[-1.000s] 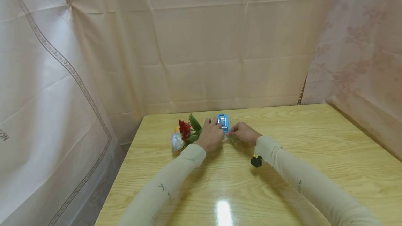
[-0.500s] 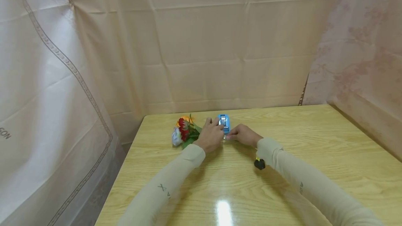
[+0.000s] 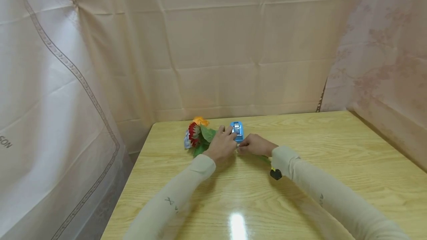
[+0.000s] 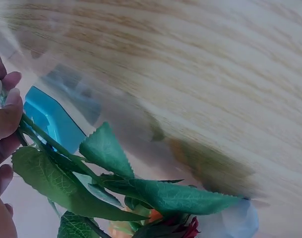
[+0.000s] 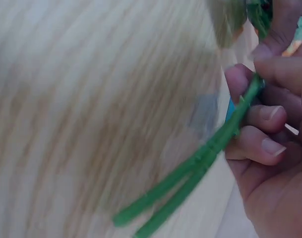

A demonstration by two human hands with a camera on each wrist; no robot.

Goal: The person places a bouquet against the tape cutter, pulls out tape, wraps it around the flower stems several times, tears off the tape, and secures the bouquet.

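My left hand (image 3: pixel 221 144) grips a small bunch of artificial flowers by the stems. A red flower (image 3: pixel 193 135), an orange flower (image 3: pixel 200 120) and a pale bluish-white flower (image 3: pixel 187 140) fan out to its left, among green leaves (image 4: pixel 71 186). My right hand (image 3: pixel 256 145) pinches the same bunch close beside the left fingers. Below its curled fingers, two green stem ends (image 5: pixel 203 156) stick out in the right wrist view. Just beyond both hands stands a blue tape dispenser (image 3: pixel 239 137). Fingers hide where the stems meet; whether tape lies there I cannot tell.
All of this is near the far edge of a glossy wood-grain table (image 3: pixel 300 132). Behind it hangs a beige cloth (image 3: pixel 213 66), with more cloth at both sides. A small black object (image 3: pixel 275 174) hangs beneath the right cuff.
The flower heads have turned, with the orange one now showing on top and the pale one lower. My right hand has shifted slightly left, towards the left hand.
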